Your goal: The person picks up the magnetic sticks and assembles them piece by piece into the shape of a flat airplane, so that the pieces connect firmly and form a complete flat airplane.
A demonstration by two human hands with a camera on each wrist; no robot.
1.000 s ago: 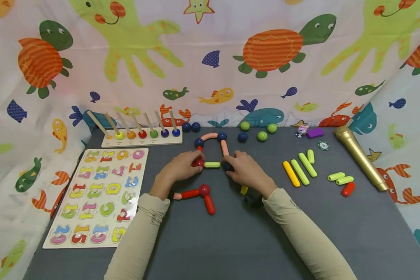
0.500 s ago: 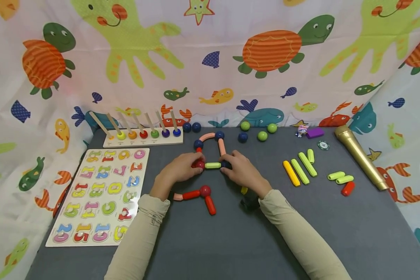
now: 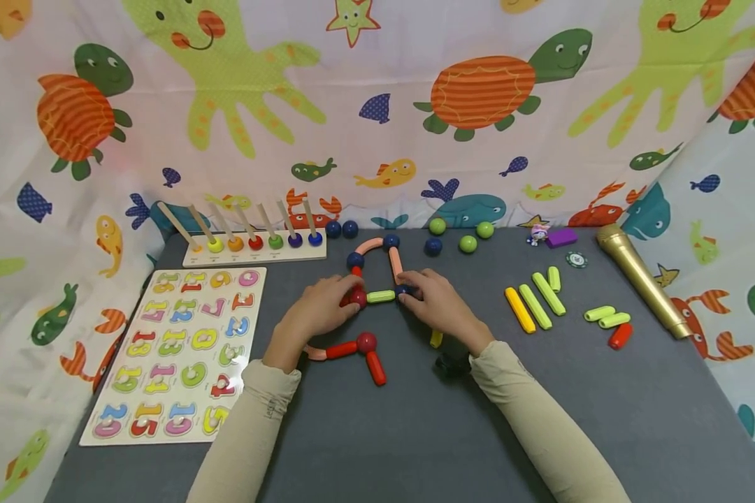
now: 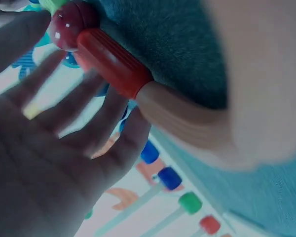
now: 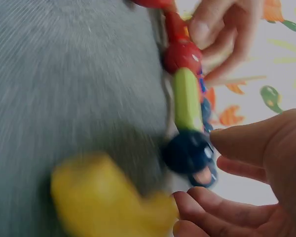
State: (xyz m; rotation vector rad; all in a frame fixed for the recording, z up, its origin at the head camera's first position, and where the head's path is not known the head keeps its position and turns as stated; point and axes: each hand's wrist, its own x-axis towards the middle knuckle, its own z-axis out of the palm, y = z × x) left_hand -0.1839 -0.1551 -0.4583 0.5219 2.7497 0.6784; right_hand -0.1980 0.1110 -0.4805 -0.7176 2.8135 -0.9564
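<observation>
Both hands meet near the middle of the counter, toward its far edge, over a loop of rods and balls. The left hand (image 3: 317,311) has its fingertips curled against the red ball (image 3: 357,297); the right hand (image 3: 437,307) touches the dark blue ball (image 3: 404,290) with loosely bent fingers, though whether it truly grips is hard to tell. A green rod (image 3: 380,296) joins the two balls. Pink rods (image 3: 395,264) arch behind them toward the far edge. Nearer the front edge lies a red rod-and-ball piece (image 3: 365,347). A number puzzle board (image 3: 176,353) sits along the left edge, and a gold microphone (image 3: 638,279) along the right.
</observation>
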